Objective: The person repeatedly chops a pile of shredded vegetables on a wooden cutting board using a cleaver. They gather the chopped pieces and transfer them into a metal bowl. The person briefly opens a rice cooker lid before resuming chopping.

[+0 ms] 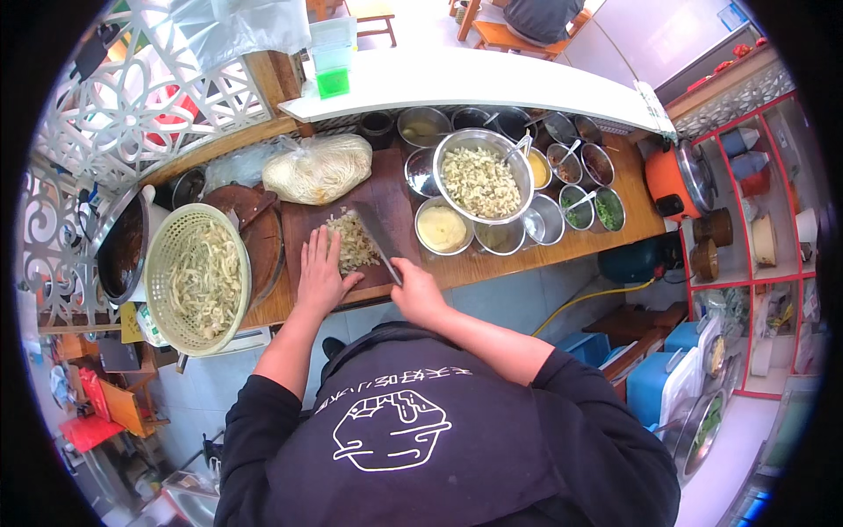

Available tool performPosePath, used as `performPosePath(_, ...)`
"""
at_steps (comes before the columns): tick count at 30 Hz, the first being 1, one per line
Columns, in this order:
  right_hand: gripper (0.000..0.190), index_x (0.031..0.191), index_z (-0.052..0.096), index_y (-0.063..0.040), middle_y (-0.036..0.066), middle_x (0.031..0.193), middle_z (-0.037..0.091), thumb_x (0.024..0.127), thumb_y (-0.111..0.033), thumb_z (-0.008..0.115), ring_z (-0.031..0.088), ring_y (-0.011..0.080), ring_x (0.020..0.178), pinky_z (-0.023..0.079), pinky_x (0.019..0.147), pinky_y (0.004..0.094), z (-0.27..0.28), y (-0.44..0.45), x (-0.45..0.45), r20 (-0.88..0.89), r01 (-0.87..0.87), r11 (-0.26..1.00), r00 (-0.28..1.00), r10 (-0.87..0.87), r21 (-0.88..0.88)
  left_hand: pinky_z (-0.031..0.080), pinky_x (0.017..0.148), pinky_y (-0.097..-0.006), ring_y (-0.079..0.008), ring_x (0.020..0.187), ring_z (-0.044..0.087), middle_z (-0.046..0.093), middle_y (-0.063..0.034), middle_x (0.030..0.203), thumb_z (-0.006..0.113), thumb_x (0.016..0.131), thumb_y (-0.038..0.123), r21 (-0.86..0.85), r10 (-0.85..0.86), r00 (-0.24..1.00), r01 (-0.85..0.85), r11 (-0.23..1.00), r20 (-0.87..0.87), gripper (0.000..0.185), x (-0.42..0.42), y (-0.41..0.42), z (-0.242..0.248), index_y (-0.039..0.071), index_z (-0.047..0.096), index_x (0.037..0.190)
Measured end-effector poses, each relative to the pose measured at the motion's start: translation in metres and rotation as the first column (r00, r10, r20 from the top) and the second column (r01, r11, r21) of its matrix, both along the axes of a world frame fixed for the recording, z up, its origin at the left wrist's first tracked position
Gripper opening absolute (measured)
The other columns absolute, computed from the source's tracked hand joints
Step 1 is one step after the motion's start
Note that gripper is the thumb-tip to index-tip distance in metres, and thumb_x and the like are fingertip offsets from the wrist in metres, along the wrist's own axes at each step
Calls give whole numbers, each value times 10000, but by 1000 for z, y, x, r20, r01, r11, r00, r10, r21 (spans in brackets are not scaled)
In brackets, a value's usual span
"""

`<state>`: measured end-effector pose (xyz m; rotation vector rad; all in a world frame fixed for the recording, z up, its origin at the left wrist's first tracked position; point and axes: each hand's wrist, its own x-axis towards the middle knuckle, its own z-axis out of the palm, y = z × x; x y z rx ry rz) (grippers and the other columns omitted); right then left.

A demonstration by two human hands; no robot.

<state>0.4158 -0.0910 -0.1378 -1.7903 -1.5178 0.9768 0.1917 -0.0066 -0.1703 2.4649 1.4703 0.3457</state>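
My right hand (415, 288) grips the handle of a cleaver (377, 238), whose blade stands along the right side of a pile of chopped pale vegetable pieces (353, 242). Flat against the left side of that pile rests my left hand (321, 273), fingers spread, holding nothing. The pile lies on a dark rectangular cutting board (303, 221). Left of the board, a pale green plastic colander (155, 277) holds longer strips of a similar food (205, 280). A steel bowl (484, 216) of chopped pieces, with a spoon in it, sits to the right on top of other containers.
A plastic bag of noodles (317, 169) lies at the board's back edge. Steel pots of sauces and chopped greens (609, 209) crowd the right of the counter. A round wooden board (263, 253) is partly under the colander. An orange cooker (672, 178) stands at the far right.
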Motion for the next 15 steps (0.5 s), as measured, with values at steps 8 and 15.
performPosePath(8, 479, 1361, 632, -1, 260, 1204, 732, 885, -46, 653, 712, 413, 1134, 560, 980, 459, 32, 25, 19, 51, -37, 999, 998, 39, -39, 211, 1300, -551, -422, 1604, 213, 256, -252, 1716, 853, 850, 418, -62, 64, 994, -58, 996, 86, 1051, -2, 0, -5, 4, 300, 1641)
performPosePath(15, 453, 1312, 651, -23, 268, 1149, 734, 860, -28, 641, 699, 443, 1089, 552, 965, 504, 21, 42, 25, 148, -269, 963, 952, 268, -12, 201, 1306, -546, -409, 1610, 203, 248, -245, 1719, 869, 831, 424, -77, 84, 994, -78, 994, 76, 1091, 4, 2, -4, -1, 281, 1646)
